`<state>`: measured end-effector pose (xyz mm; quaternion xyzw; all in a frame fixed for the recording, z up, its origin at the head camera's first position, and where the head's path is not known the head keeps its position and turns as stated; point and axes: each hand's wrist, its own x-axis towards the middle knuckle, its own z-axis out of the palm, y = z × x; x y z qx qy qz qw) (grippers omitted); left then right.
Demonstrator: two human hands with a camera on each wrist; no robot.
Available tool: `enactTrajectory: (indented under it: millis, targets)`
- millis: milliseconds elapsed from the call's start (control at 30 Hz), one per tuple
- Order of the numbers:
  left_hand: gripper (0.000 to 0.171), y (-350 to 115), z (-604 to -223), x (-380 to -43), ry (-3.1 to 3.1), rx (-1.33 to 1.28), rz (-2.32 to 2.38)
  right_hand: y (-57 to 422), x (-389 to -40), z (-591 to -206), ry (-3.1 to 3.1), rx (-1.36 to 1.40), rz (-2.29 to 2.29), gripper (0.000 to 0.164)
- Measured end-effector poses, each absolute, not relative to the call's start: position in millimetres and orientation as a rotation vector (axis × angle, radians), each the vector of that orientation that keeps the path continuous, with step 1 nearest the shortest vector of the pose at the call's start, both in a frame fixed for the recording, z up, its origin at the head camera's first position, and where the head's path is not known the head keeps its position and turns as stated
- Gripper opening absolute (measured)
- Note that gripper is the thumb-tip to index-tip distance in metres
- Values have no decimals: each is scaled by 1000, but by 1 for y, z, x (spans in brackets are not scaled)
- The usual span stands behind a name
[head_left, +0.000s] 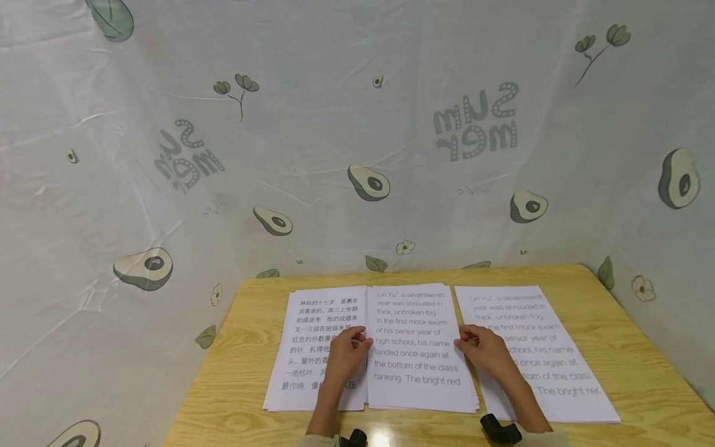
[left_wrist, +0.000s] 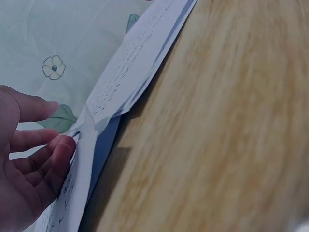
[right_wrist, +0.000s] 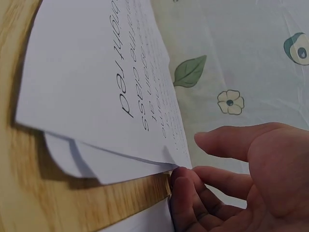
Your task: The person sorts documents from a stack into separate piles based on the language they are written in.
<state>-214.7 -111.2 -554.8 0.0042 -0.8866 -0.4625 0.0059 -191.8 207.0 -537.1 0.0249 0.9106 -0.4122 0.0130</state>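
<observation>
Three stacks of printed paper lie side by side. Between my hands is the middle stack [head_left: 413, 391], with large English text and slightly uneven sheet edges. My left hand [head_left: 347, 354] is at its left edge, over the left stack [head_left: 279, 394] with Chinese text. At the opposite edge is my right hand [head_left: 487, 352], partly covering the right stack [head_left: 570, 406] of English text. In the left wrist view the curled fingertips [left_wrist: 65, 145] touch the paper's edge, thumb apart. The right wrist view shows fingertips [right_wrist: 182, 176] at a sheet's edge, that thumb also apart.
The stacks rest on a wood-grain table [head_left: 223, 372]. A pale curtain [head_left: 313, 143] printed with avocados, leaves and flowers rises behind the table and along both sides. Black wrist mounts [head_left: 499, 429] show at the bottom of the head view.
</observation>
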Motion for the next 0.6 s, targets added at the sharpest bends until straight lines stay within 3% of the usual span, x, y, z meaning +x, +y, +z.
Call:
enactTrajectory:
  millis: [600]
  targets:
    - [38, -106, -560, -212, -2802, -58, -1323, 202, -190, -538, 2863, 87, -1248, 48]
